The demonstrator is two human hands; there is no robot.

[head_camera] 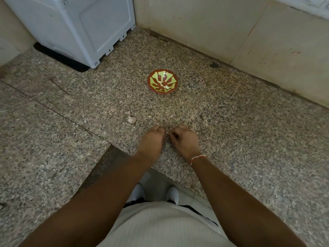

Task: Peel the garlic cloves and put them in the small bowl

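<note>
Speckled granite counter (pixel 231 131) in a tiled corner, both hands working over it.

Left hand (pixel 151 139) and right hand (pixel 185 139) met fingertip to fingertip, fingers curled, pinching a garlic clove (pixel 168 132) barely visible between them. Beyond them sat the small bowl (pixel 162 81), red and green, with peeled cloves (pixel 164 85) inside. Pale garlic pieces (pixel 131 119) lay on the stone left of the hands, near a white appliance (pixel 80 27).

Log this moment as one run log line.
hands: both pinching a garlic clove | small bowl: peeled cloves inside | counter: garlic piece left of hands
</note>
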